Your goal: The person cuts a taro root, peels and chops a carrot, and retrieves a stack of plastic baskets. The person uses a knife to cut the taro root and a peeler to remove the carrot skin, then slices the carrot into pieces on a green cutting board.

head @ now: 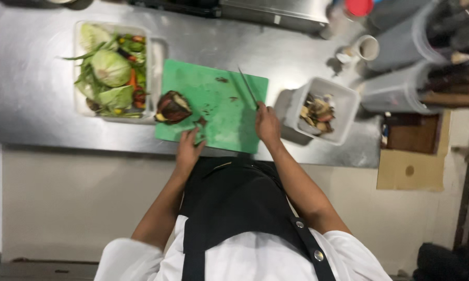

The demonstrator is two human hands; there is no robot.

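— Steel counter [31, 99] under everything, yes? What's nearest the person?

— Both hands, at the green cutting board's [213, 93] near edge. Left hand [188, 147] has fingers pinched on a small dark scrap; right hand [266, 125] is wrapped around a knife [248, 87], blade angled up over the board.

— And beyond?

— A dark, halved vegetable [173, 107] (purplish) on the board's left side. Farther left, a tray of greens [113, 70]; right, a white tub of peelings [320, 112].

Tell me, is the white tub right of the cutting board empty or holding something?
Holding something. The white tub stands upright and open, with brownish scraps piled at its bottom, roughly a shallow layer. What the scraps are cannot be told.
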